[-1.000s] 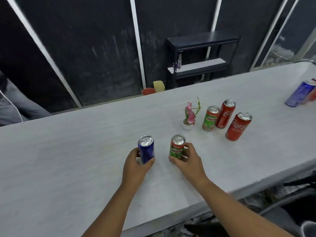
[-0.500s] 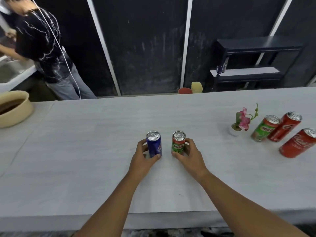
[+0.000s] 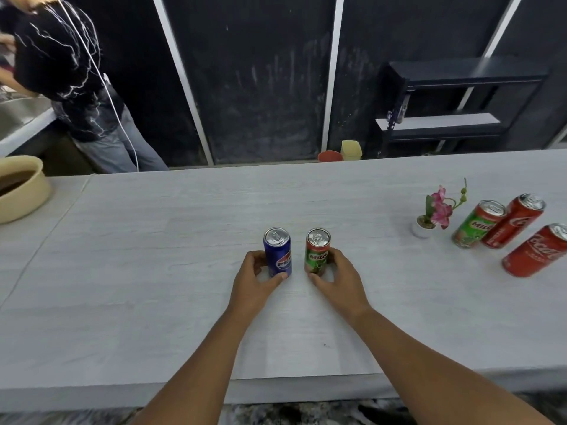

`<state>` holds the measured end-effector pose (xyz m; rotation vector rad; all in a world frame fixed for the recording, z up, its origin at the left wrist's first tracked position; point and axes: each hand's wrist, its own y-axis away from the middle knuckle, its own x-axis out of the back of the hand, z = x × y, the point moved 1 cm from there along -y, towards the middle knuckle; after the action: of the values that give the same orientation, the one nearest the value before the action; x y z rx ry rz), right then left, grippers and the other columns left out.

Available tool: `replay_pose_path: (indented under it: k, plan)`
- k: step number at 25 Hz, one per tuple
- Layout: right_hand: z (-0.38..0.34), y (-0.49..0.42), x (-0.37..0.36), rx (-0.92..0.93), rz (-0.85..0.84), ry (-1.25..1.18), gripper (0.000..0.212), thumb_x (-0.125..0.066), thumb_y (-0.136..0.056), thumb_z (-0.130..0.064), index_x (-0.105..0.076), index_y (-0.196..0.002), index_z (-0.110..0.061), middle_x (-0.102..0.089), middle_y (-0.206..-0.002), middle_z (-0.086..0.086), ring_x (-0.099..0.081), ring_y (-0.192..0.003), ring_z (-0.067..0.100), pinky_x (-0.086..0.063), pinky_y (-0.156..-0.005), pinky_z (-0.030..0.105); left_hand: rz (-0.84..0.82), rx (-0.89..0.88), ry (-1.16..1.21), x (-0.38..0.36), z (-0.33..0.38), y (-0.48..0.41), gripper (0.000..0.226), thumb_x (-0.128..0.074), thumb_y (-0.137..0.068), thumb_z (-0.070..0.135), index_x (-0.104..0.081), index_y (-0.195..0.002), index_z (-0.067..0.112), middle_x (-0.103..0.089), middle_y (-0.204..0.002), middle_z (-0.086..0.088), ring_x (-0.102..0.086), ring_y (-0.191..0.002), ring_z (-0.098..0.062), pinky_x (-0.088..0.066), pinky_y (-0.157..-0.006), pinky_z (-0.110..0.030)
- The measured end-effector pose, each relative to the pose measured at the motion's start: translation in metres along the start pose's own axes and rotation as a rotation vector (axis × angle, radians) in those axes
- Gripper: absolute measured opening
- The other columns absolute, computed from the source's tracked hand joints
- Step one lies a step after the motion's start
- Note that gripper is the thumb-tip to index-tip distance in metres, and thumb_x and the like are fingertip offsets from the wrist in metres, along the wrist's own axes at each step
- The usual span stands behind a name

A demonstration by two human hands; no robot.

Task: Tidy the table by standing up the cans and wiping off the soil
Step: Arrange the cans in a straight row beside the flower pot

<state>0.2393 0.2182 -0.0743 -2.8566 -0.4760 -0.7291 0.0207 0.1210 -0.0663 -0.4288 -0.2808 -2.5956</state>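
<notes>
A blue Pepsi can [image 3: 277,251] stands upright at the middle of the pale grey table [image 3: 153,271]. My left hand [image 3: 254,282] wraps its lower half from the left. Right beside it a green Milo can [image 3: 317,251] also stands upright, with my right hand [image 3: 339,280] gripping it from the right. At the far right another Milo can [image 3: 477,223] and two red Coca-Cola cans [image 3: 514,220] [image 3: 535,251] stand close together. No soil shows on the tabletop.
A small white pot with a pink flower [image 3: 429,216] sits left of the right-hand cans. A tan bowl holding dark soil [image 3: 21,188] rests at the far left. Behind the table a person in a black shirt [image 3: 67,72] stands, and a dark shelf [image 3: 454,102] is at the right.
The view has swung left, bringing the tan bowl and the person into sight while the right-hand cans slid toward the edge. Both hands keep their hold on the two upright cans.
</notes>
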Motion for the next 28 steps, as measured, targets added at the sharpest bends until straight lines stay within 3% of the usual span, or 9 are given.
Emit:
replay_pose_path:
  k: [3, 8, 12, 14, 17, 21, 25, 28]
  plan:
    - [0.001, 0.002, -0.001, 0.000, 0.006, 0.024, 0.062, -0.089, -0.081, -0.036, -0.060, -0.136, -0.033, -0.067, -0.123, -0.015, -0.061, -0.115, 0.001, -0.043, -0.092, 0.010, -0.063, 0.004, -0.027, 0.004, -0.002, 0.003, 0.067, -0.095, -0.083, 0.031, -0.054, -0.135, 0.040, -0.060, -0.136, 0.030, -0.055, -0.121, 0.021, -0.046, -0.104, -0.018]
    - [0.005, 0.002, -0.003, 0.018, 0.027, 0.090, 0.060, -0.087, -0.082, -0.040, -0.060, -0.135, -0.035, -0.061, -0.114, -0.022, -0.053, -0.108, -0.005, -0.037, -0.089, 0.000, -0.034, 0.024, -0.036, -0.002, 0.004, 0.001, 0.065, -0.097, -0.080, 0.035, -0.056, -0.130, 0.042, -0.061, -0.131, 0.031, -0.055, -0.121, 0.012, -0.043, -0.094, -0.013]
    - [0.007, 0.000, -0.005, 0.030, 0.035, 0.103, 0.062, -0.086, -0.081, -0.040, -0.060, -0.137, -0.035, -0.057, -0.114, -0.026, -0.053, -0.109, -0.006, -0.045, -0.095, 0.014, -0.086, 0.005, -0.068, 0.005, -0.001, -0.001, 0.062, -0.091, -0.087, 0.033, -0.057, -0.138, 0.041, -0.062, -0.135, 0.030, -0.054, -0.122, 0.016, -0.045, -0.107, -0.022]
    - [0.005, 0.000, -0.003, 0.020, 0.014, 0.073, 0.072, -0.087, -0.081, -0.037, -0.055, -0.145, -0.035, -0.060, -0.123, -0.022, -0.054, -0.118, -0.001, -0.048, -0.102, 0.023, -0.095, -0.009, -0.086, 0.009, -0.002, 0.000, 0.067, -0.090, -0.089, 0.028, -0.054, -0.146, 0.036, -0.060, -0.141, 0.027, -0.056, -0.128, 0.009, -0.045, -0.114, -0.027]
    - [0.005, 0.008, 0.004, -0.032, 0.004, 0.023, 0.093, -0.087, -0.085, -0.036, -0.037, -0.162, -0.031, -0.052, -0.146, -0.019, -0.045, -0.136, -0.001, -0.039, -0.112, 0.021, 0.063, -0.059, -0.192, 0.008, -0.012, 0.022, 0.069, -0.085, -0.093, 0.025, -0.051, -0.154, 0.022, -0.057, -0.152, 0.010, -0.053, -0.140, -0.010, -0.044, -0.120, -0.035]
    - [0.020, 0.043, 0.031, -0.050, 0.093, 0.094, 0.079, -0.081, -0.093, -0.036, -0.042, -0.160, -0.027, -0.050, -0.154, -0.012, -0.043, -0.143, 0.006, -0.035, -0.118, 0.024, 0.146, -0.270, -0.557, 0.000, -0.035, 0.067, 0.059, -0.069, -0.103, 0.043, -0.055, -0.152, 0.014, -0.054, -0.160, -0.004, -0.046, -0.153, -0.025, -0.040, -0.126, -0.044]
    - [0.043, 0.076, 0.073, -0.067, 0.143, 0.158, 0.064, -0.076, -0.097, -0.033, -0.051, -0.155, -0.023, -0.054, -0.153, -0.007, -0.047, -0.143, 0.013, -0.040, -0.121, 0.036, 0.065, -0.307, -0.819, -0.021, -0.035, 0.087, 0.078, -0.045, -0.102, 0.073, -0.051, -0.156, 0.017, -0.039, -0.172, -0.006, -0.026, -0.165, -0.031, -0.017, -0.135, -0.053]
    - [0.058, 0.087, 0.105, -0.097, 0.152, 0.183, 0.061, -0.074, -0.099, -0.034, -0.052, -0.155, -0.022, -0.054, -0.153, -0.008, -0.047, -0.143, 0.012, -0.040, -0.122, 0.038, -0.038, -0.366, -0.891, -0.056, -0.025, 0.107, 0.087, -0.036, -0.101, 0.083, -0.048, -0.160, 0.020, -0.035, -0.175, -0.003, -0.020, -0.167, -0.029, -0.012, -0.136, -0.055]
